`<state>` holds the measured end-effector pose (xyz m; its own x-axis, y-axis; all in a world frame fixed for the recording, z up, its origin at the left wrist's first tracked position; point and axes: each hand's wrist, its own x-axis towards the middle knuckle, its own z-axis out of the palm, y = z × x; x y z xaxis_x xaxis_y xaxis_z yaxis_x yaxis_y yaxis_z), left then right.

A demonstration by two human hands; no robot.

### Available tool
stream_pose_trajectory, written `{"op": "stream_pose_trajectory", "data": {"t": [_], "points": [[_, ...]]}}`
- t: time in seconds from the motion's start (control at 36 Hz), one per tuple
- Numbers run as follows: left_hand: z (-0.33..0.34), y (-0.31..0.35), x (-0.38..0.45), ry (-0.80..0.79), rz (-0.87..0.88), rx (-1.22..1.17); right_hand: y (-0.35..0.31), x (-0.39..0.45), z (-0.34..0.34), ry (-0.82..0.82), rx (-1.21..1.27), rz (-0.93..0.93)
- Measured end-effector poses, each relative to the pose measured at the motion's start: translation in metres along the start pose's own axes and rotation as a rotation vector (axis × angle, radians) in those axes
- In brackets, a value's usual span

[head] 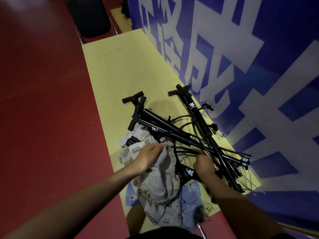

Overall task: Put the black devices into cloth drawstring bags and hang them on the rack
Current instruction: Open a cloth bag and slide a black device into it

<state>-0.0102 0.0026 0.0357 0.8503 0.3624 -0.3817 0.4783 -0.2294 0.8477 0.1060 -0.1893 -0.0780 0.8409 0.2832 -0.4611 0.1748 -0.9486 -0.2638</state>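
Observation:
Several black pumps with T-handles and thin hoses lie crossed in a pile [183,133] on a yellow table [124,73]. One more pump [198,111] lies apart toward the blue wall. A beige leaf-print drawstring bag [160,185] sits at the near end of the pile. My left hand [148,156] pinches the bag's rim and holds its mouth up. My right hand [203,165] is curled around a black pump [187,172] whose end sits at the bag's opening. Other printed cloth [133,141] lies under the pump handles.
A blue flower-print cloth [191,199] lies under the beige bag near the table's front edge. A blue banner wall with large white characters [241,66] runs along the right of the table. A dark chair [89,16] stands on the red floor beyond the table's far end.

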Motion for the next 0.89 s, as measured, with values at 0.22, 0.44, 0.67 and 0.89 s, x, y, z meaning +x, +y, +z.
{"op": "stream_pose_trajectory", "data": {"t": [0.22,0.44,0.67,0.89], "points": [[-0.013,-0.001,0.007,0.006,-0.108,-0.024,-0.019,-0.027,-0.011,0.195,0.495,0.106],[-0.027,0.003,0.002,-0.026,-0.260,-0.165,-0.050,-0.059,-0.046,0.053,1.179,-0.003],[-0.034,0.010,-0.015,-0.046,-0.143,-0.247,-0.085,-0.102,-0.036,0.033,1.068,-0.273],[-0.045,0.007,-0.025,0.014,-0.201,-0.329,-0.093,-0.113,-0.026,-0.063,1.029,-0.269]]}}
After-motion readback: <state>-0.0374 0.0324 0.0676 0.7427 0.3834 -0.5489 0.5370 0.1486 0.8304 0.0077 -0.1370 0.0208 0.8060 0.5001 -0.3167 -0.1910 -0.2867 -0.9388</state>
